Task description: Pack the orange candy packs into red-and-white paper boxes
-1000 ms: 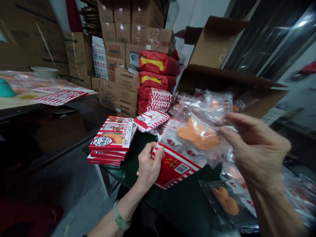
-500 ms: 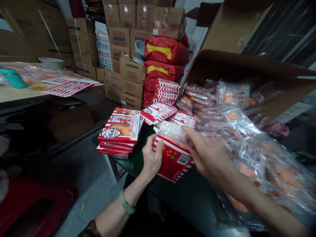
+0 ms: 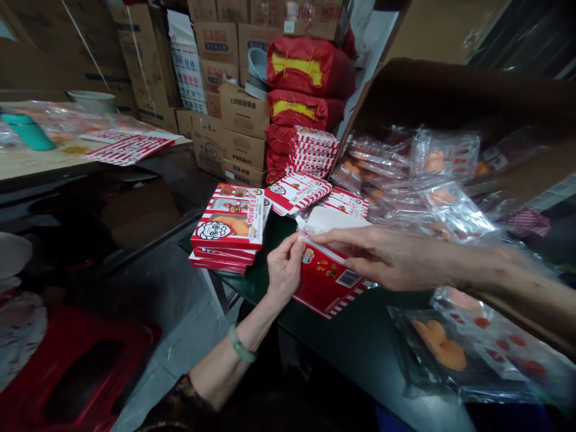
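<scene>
Slantwise, a red-and-white carton (image 3: 327, 282) rests on the dark surface (image 3: 360, 342), its long axis and open end, with a white flap (image 3: 330, 219), pointing far and slightly right. The left hand (image 3: 284, 270) is nearer, its fingers pinching the carton's left edge. The right hand (image 3: 382, 255) stretches in from the right, fingertips at the flap; whether they grip it, I cannot tell.

Cardboard cartons (image 3: 238, 117) piled high at the back, with two red sacks (image 3: 310, 69) banded in yellow stacked just beside them. Farther left, a pale bowl (image 3: 92, 101) and a teal cup (image 3: 29, 133) placed on a wooden bench (image 3: 27, 165), and a red stool (image 3: 76, 372) on the grey floor (image 3: 157, 366) below.
</scene>
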`<move>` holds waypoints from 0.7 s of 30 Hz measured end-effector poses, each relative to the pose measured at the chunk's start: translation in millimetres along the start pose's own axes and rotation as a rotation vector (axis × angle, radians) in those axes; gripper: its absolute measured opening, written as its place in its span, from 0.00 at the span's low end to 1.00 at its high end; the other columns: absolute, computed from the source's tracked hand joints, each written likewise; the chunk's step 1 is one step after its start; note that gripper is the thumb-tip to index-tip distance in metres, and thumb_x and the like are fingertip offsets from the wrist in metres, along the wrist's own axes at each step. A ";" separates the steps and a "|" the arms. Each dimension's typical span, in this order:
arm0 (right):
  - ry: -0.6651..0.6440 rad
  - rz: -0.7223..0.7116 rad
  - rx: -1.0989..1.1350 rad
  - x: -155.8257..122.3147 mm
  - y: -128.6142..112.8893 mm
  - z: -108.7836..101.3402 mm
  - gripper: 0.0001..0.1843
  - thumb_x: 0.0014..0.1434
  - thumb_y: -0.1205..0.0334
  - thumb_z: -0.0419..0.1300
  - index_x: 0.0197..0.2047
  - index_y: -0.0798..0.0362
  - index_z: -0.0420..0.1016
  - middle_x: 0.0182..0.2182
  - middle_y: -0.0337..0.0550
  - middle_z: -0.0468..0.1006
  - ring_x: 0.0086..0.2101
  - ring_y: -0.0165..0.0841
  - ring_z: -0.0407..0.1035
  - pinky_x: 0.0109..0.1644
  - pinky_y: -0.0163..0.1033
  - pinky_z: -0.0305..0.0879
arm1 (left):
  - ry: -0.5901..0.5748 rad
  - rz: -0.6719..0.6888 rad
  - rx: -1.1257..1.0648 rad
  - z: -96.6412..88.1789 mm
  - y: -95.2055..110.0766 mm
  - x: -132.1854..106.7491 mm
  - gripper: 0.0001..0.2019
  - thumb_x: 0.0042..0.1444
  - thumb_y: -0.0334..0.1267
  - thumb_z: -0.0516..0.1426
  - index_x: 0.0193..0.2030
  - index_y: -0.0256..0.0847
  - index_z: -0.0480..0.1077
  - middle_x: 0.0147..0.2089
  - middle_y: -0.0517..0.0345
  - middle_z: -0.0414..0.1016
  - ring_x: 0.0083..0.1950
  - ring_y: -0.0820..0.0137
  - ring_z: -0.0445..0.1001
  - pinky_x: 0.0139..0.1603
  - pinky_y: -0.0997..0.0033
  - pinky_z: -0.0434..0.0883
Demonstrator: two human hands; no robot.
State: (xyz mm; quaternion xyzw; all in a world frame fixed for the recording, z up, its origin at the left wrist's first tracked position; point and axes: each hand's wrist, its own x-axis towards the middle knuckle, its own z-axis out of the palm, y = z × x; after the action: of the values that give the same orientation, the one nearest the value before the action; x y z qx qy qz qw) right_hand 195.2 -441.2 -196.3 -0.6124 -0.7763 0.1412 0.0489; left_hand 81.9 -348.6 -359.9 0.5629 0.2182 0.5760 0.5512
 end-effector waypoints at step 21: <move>-0.148 0.103 -0.053 20.9 -5.6 -7.5 0.16 0.56 0.53 0.59 0.45 0.53 0.71 0.33 0.42 0.77 0.30 0.31 0.68 0.34 0.34 0.62 | -0.027 0.235 0.090 2.7 -9.0 -8.3 0.19 0.64 0.40 0.50 0.60 0.45 0.64 0.60 0.52 0.69 0.60 0.67 0.69 0.60 0.69 0.66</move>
State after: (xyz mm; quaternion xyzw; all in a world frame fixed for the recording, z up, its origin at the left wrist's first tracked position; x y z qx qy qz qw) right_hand 186.7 -421.1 -189.6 -0.6406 -0.7487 0.1678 -0.0320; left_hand 85.7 -354.2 -370.4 0.6164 0.1689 0.6186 0.4570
